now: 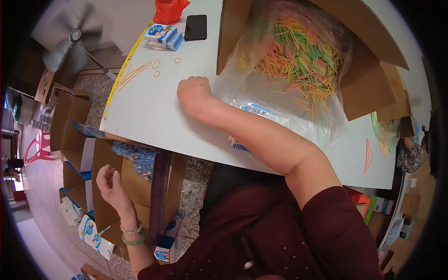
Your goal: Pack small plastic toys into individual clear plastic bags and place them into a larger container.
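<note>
My right hand (192,92) rests as a closed fist on the white table (154,116), its forearm lying across the edge of a clear plastic bag (261,100). I cannot see anything inside the fist. The bag sits in a cardboard box (368,84) and holds several thin coloured sticks (303,51). My left hand (108,181) hangs off the table's left side with fingers loosely curled and empty, above an open cardboard box (135,186) holding small blue-and-white packets (135,156). A beaded bracelet and a green bangle (134,240) circle the left wrist.
On the table's far side lie a black phone (195,27), a blue-and-white packet stack (163,36), a red bag (169,9), rubber bands (156,65) and loose sticks (133,74). A fan (70,37) and more boxes (70,121) stand on the floor at left.
</note>
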`<state>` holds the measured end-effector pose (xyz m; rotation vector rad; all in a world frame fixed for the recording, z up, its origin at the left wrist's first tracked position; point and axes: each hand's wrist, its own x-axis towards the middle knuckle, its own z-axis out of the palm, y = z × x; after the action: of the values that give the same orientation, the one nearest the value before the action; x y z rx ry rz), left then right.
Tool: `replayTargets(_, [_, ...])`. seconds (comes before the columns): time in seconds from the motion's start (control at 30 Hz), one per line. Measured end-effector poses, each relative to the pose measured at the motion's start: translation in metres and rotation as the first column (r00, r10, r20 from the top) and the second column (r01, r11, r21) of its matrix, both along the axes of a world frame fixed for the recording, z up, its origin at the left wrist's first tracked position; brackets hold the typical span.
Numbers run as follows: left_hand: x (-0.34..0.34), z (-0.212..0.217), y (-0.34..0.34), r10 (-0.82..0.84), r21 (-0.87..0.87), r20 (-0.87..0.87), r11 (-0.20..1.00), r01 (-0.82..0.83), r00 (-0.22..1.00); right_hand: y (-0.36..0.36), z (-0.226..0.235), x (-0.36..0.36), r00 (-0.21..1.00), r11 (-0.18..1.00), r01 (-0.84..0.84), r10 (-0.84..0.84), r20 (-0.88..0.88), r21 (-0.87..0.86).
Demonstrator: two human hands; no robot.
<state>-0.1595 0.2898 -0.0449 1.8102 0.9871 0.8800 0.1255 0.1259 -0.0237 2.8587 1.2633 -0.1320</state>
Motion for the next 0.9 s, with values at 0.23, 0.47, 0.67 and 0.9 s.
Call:
replayTargets(0.23, [0.067,0.038,-0.111,-0.456,0.447,-0.112,0.771,0.454,0.883,-0.039,-0.019,0.007,0.992,0.908,0.018,0.035,-0.118,0.419])
replayTargets(0.47, [0.118,0.028,-0.187,-0.636,0.277,-0.147,0.709,0.649,0.758,-0.18,0.051,0.014,0.975,0.547,0.164,0.034,-0.218,0.821])
replayTargets(0.67, [0.177,0.02,-0.234,-0.566,0.25,-0.434,0.672,0.697,0.701,-0.283,0.02,0.033,0.783,0.531,0.622,-0.418,-0.46,0.576])
replayTargets(0.9, [0.191,0.004,-0.221,-0.591,-0.108,-0.352,0.796,0.595,0.726,-0.355,-0.008,-0.019,0.859,0.61,0.51,-0.403,-0.316,0.607])
